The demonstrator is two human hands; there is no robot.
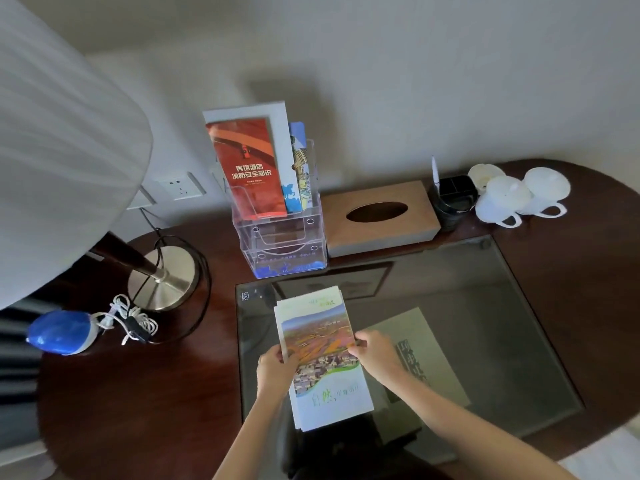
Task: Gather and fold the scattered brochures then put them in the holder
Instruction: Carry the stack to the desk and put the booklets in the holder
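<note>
- While both hands pinch it, the folded paper brochure w/ a colourful aerial field photo and white lower panel w/ green lettering [323, 358] sits over the glass desk pad [485, 323], long edge running away from the person, slightly tilted.
- Left hand [275, 367]: fingers curled shut on the brochure's left edge, about mid-length; thumb on top, other fingertips hidden under the paper.
- Right hand [375, 353]: thumb + forefinger closed on the right edge, also mid-length; rest of fingers loosely bent.
- White sheet edges show beyond the top and bottom of the brochure, so it's more than one layer; can't tell how many.
- Just right of the right-hand fingers, partly under that forearm: a pale grey-green leaflet w/ dark block characters [420, 355], flat on the glass.
- Beyond the fingertips, near the wall: clear acrylic tiered brochure holder [282, 237]. Rear tier has a red-orange brochure w/ white Chinese title [247, 168] and a blue-yellow illustrated one [299, 168] beside it; front tiers look empty apart from a blue print at the base.
- Right of the holder, touching or just beside it: tan wooden tissue box w/ oval slot [379, 218], then a black desk organiser w/ white pen [450, 199], then white lidded cups [519, 199].
- Left of the left-hand fingers, well apart: brushed-metal lamp base [166, 277] w/ black cord, white bundled cable [128, 322], blue-and-white rounded object [60, 332]. Big white lampshade [52, 150] blocks the upper-left view.
- Nothing stands between the fingers and the holder.
</note>
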